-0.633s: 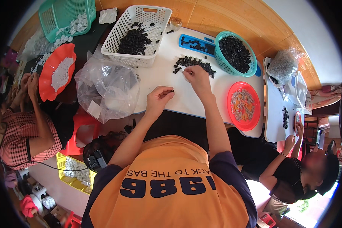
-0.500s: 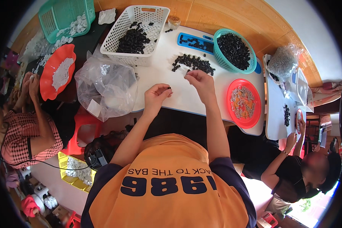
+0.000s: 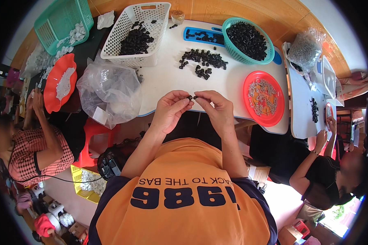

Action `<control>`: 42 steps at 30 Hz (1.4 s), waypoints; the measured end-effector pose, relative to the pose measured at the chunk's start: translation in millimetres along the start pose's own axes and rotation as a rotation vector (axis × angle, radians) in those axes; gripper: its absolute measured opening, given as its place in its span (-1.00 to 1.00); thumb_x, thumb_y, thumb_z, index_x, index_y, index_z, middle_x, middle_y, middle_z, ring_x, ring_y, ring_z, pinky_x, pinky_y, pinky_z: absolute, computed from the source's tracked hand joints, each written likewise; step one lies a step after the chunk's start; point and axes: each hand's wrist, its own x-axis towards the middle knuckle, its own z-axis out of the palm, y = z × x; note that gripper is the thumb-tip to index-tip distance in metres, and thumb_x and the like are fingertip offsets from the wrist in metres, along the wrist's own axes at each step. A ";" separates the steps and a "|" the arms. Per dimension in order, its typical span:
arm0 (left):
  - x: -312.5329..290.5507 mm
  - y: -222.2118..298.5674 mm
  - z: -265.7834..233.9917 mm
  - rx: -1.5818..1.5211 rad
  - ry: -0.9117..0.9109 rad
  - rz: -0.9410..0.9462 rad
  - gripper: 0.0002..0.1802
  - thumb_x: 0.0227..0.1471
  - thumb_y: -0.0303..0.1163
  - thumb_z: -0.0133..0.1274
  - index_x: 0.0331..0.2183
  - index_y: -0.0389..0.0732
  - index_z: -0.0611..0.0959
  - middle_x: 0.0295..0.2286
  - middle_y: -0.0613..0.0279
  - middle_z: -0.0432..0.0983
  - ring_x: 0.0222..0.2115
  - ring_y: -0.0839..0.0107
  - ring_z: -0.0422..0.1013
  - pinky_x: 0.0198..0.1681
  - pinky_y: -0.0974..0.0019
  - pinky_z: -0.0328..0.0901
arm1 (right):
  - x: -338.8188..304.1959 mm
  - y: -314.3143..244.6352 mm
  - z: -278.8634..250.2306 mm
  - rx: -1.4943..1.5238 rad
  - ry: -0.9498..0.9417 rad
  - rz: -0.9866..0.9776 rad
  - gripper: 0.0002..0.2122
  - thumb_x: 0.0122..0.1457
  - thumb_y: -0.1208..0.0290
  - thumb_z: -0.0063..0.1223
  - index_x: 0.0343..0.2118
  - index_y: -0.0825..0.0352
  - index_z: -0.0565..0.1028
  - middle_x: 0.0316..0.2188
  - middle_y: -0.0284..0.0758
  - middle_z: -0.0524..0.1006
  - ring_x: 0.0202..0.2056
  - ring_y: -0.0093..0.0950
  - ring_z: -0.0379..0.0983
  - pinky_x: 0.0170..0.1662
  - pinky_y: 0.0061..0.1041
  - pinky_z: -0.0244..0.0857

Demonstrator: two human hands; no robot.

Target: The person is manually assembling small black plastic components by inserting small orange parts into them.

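A small jar (image 3: 178, 17) stands at the tabletop's (image 3: 159, 77) far edge, near the orange-brown wall (image 3: 253, 14). A clear bag (image 3: 104, 87) slumps at its left end. Farther left, a wavy red dish (image 3: 51, 97) holds white bits (image 3: 64, 83), near a green basket (image 3: 53, 20). A worker in checks (image 3: 49, 149) is there, near a red stool (image 3: 92, 128) and yellow crate (image 3: 76, 175). At right, a worker in black (image 3: 317, 181) is beside a second tabletop (image 3: 300, 122).
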 end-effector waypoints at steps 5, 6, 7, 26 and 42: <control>-0.3 1.9 1.6 0.049 -0.017 -0.003 -0.82 0.11 -0.60 0.08 -0.19 -0.35 0.60 -0.35 0.12 0.58 -0.31 0.39 0.55 -0.17 0.38 0.47 | -1.0 -11.5 -1.0 -0.134 -0.008 -0.067 -0.85 0.09 0.62 0.15 -0.25 0.40 0.61 -0.32 -0.25 0.61 -0.26 -0.49 0.54 -0.17 -0.57 0.37; -0.6 2.0 1.6 0.068 -0.011 0.003 -0.82 0.11 -0.60 0.08 -0.20 -0.35 0.60 -0.34 0.12 0.58 -0.31 0.39 0.54 -0.17 0.38 0.47 | -0.4 -12.0 -0.4 -0.148 -0.002 -0.072 -0.85 0.09 0.62 0.16 -0.25 0.40 0.61 -0.32 -0.24 0.61 -0.27 -0.48 0.54 -0.18 -0.57 0.38; -0.9 2.0 1.7 0.090 -0.004 0.011 -0.83 0.11 -0.60 0.08 -0.20 -0.35 0.61 -0.34 0.12 0.58 -0.32 0.39 0.54 -0.17 0.38 0.47 | 0.0 -11.9 0.3 -0.160 0.003 -0.087 -0.85 0.09 0.62 0.16 -0.26 0.40 0.61 -0.32 -0.24 0.61 -0.28 -0.47 0.54 -0.19 -0.56 0.38; 1.0 -0.3 -4.1 -0.088 0.052 0.002 -0.83 0.11 -0.57 0.09 -0.21 -0.33 0.64 -0.31 0.15 0.58 -0.34 0.46 0.50 -0.21 0.42 0.45 | -1.9 2.3 25.2 -0.135 0.131 -0.124 -0.85 0.06 0.60 0.20 -0.27 0.40 0.62 -0.35 -0.25 0.62 -0.39 -0.54 0.52 -0.31 -0.60 0.42; 11.9 21.2 -16.7 -0.090 -0.139 -0.394 -0.60 0.02 -0.61 0.13 -0.05 -0.28 0.48 -0.32 0.20 0.55 -0.47 0.57 0.45 -0.41 0.53 0.40 | -4.0 22.0 14.6 0.132 -0.139 0.008 -0.68 0.00 0.45 0.31 -0.13 0.28 0.59 -0.39 -0.43 0.42 -0.36 -0.57 0.29 -0.25 -0.58 0.25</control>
